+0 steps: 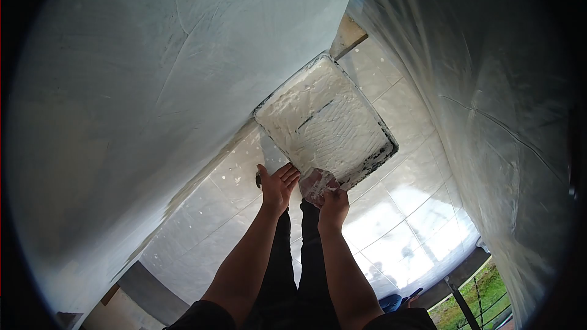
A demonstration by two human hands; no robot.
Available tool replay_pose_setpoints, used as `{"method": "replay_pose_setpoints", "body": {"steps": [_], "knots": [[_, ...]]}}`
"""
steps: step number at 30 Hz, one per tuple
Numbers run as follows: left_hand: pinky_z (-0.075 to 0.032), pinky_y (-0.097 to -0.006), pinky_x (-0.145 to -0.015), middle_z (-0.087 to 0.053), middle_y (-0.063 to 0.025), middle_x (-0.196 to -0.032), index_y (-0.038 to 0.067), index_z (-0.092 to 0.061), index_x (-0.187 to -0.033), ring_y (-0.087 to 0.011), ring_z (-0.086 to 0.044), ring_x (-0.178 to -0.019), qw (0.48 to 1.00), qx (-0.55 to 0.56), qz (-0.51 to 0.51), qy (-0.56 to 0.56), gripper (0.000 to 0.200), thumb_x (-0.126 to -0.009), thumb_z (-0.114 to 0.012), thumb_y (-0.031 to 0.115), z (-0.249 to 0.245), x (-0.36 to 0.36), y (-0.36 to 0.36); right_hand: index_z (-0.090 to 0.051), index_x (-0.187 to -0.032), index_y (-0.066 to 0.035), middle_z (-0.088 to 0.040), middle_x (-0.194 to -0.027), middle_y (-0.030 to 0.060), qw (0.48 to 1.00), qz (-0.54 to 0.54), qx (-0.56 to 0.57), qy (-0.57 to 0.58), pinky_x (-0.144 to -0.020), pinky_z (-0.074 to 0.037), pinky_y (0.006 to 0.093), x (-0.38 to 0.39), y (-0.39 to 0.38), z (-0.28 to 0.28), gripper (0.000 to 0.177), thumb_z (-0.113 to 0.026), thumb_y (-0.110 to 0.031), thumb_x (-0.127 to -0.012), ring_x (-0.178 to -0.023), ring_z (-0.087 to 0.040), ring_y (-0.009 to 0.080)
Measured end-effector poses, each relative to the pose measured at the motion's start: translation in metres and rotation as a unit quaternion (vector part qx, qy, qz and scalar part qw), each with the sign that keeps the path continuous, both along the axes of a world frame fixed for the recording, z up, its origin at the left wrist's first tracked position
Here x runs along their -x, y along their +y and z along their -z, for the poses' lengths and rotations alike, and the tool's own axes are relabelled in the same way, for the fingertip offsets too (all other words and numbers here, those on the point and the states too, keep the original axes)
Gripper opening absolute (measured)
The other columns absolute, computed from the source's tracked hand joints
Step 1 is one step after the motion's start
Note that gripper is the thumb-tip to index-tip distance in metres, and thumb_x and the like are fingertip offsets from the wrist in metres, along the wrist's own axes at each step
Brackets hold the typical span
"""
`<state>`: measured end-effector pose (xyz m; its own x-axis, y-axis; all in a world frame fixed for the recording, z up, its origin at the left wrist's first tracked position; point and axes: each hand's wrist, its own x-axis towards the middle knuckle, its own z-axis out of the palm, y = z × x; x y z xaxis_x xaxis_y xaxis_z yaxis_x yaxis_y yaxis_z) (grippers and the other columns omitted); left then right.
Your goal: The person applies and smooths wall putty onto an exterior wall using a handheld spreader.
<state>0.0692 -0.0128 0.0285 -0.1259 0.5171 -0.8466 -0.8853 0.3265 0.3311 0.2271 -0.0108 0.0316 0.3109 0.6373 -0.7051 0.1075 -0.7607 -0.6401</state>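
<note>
A black-edged paint tray (pixel 391 140) full of thick off-white paint lies below me, ridges showing through at its middle. My right hand (pixel 334 209) is closed on a flat, paint-smeared, partly see-through piece (pixel 317 187) at the tray's near corner; its exact kind I cannot tell. My left hand (pixel 279 187) is open, with fingers stretched out and fingertips right by the tray's near left edge. It appears to hold nothing.
A pale plastered wall (pixel 202 55) rises on the left, close against the tray. Plastic sheeting (pixel 489 98) hangs on the right. Paint specks dot the tiled floor (pixel 223 174). Low in view, blue clothing (pixel 390 302) of another person shows beside a railing (pixel 461 299).
</note>
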Motion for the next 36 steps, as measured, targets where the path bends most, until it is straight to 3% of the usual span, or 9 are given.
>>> {"method": "replay_pose_setpoints", "body": {"steps": [5,7,9,12,15,25,28,30,36], "knots": [[-0.023,-0.0456,-0.118,-0.043,-0.026,-0.143,-0.012,-0.035,-0.143,-0.036,-0.041,-0.134,1.0,0.019,0.0,0.011,0.117,-0.084,-0.017,0.088,0.002,-0.001,0.0,-0.057,-0.105,0.007,-0.065,-0.094,0.0149,0.997,0.058,0.007,0.056,-0.068,-0.052,0.0329,0.023,0.027,0.01,0.024,-0.064,-0.009,-0.088,-0.078,-0.063,0.0196],[-0.023,-0.0455,-0.119,-0.042,-0.0261,-0.144,-0.011,-0.036,-0.143,-0.0359,-0.04,-0.135,1.0,0.021,-0.011,0.006,0.116,-0.084,-0.017,0.087,0.001,0.0,-0.001,-0.057,-0.108,0.007,-0.065,-0.096,0.0149,0.971,0.146,0.048,0.185,-0.066,-0.052,0.032,0.028,0.056,-0.014,0.024,-0.061,-0.009,-0.091,-0.077,-0.063,0.0182],[-0.024,-0.0453,-0.119,-0.042,-0.0263,-0.144,-0.011,-0.036,-0.142,-0.0359,-0.039,-0.136,1.0,0.004,0.0,-0.002,0.115,-0.084,-0.019,0.087,0.0,0.001,-0.001,-0.057,-0.111,0.006,-0.065,-0.095,0.0142,0.977,0.125,0.022,0.17,-0.067,-0.052,0.0302,0.021,0.067,-0.01,0.024,-0.06,-0.009,-0.092,-0.077,-0.063,0.0178],[-0.025,-0.045,-0.119,-0.042,-0.0266,-0.144,-0.011,-0.036,-0.142,-0.0361,-0.038,-0.137,1.0,0.006,-0.015,-0.006,0.115,-0.085,-0.02,0.086,0.002,0.0,-0.001,-0.059,-0.11,0.004,-0.067,-0.087,0.0134,0.992,-0.065,-0.103,0.019,-0.068,-0.05,0.0347,0.007,0.078,0.003,0.022,-0.06,-0.011,-0.094,-0.075,-0.063,0.0182],[-0.025,-0.0449,-0.119,-0.043,-0.0269,-0.143,-0.011,-0.036,-0.142,-0.0362,-0.04,-0.136,0.999,0.009,-0.034,-0.012,0.115,-0.085,-0.02,0.087,0.005,-0.003,-0.002,-0.058,-0.112,0.002,-0.065,-0.089,0.0102,0.982,-0.166,-0.085,-0.041,-0.067,-0.049,0.0316,0.004,0.09,-0.012,0.021,-0.059,-0.008,-0.094,-0.077,-0.06,0.0151],[-0.027,-0.0445,-0.119,-0.044,-0.0267,-0.142,-0.011,-0.038,-0.141,-0.036,-0.041,-0.135,0.999,0.012,-0.032,-0.016,0.114,-0.085,-0.021,0.086,0.003,-0.005,-0.005,-0.061,-0.112,0.001,-0.068,-0.089,0.0112,0.966,-0.221,-0.12,-0.068,-0.071,-0.049,0.0328,0.012,0.095,-0.002,0.022,-0.059,-0.009,-0.093,-0.078,-0.062,0.0175],[-0.027,-0.0444,-0.119,-0.044,-0.0267,-0.142,-0.011,-0.038,-0.141,-0.0359,-0.04,-0.136,0.999,0.01,-0.04,-0.012,0.114,-0.085,-0.02,0.086,0.004,-0.004,-0.004,-0.061,-0.118,-0.001,-0.07,-0.1,0.0129,0.95,-0.262,-0.155,-0.063,-0.078,-0.05,0.0338,0.012,0.097,-0.001,0.026,-0.059,-0.009,-0.093,-0.087,-0.067,0.0214],[-0.026,-0.0446,-0.119,-0.043,-0.0264,-0.143,-0.011,-0.038,-0.141,-0.036,-0.04,-0.136,0.999,0.01,-0.038,-0.009,0.113,-0.085,-0.021,0.086,0.006,-0.004,-0.003,-0.06,-0.123,-0.003,-0.069,-0.11,0.0216,0.943,-0.301,-0.132,-0.049,-0.09,-0.051,0.0406,0.016,0.102,-0.006,0.032,-0.056,-0.012,-0.093,-0.106,-0.066,0.0363],[-0.026,-0.0446,-0.119,-0.043,-0.026,-0.144,-0.011,-0.037,-0.142,-0.0361,-0.039,-0.137,0.999,0.016,-0.043,-0.008,0.114,-0.085,-0.021,0.086,0.003,-0.007,-0.002,-0.061,-0.123,-0.005,-0.068,-0.109,0.023,0.915,-0.373,-0.133,-0.075,-0.089,-0.051,0.044,0.029,0.117,-0.005,0.031,-0.056,-0.015,-0.094,-0.105,-0.066,0.0388]]}}
